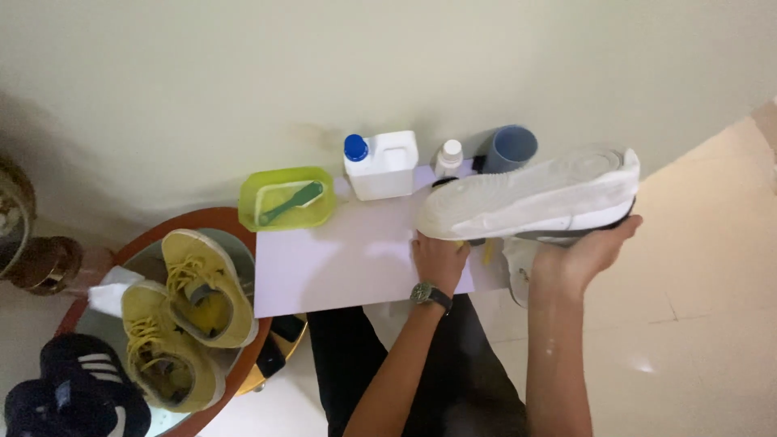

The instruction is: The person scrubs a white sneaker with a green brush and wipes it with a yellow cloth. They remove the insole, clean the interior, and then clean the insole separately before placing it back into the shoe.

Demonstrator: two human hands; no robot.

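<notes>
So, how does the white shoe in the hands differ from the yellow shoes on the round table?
The white shoe is held up in the air, lying on its side, by the left hand and the right hand; the yellow shoes rest on the round table, openings up. It is white and a single shoe; they are yellow and a pair. Yellow laces show on the pair; none show on the white shoe. All are sneakers.

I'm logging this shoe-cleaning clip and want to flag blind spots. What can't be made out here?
All in the head view:
- Left hand: its fingertips are hidden under the white shoe, so what they touch cannot be told.
- Second white shoe: mostly covered by the right hand and the held shoe.
- Blue cup: its base is hidden behind the shoe.
- Dark shoes: cut off by the bottom-left edge.
</notes>
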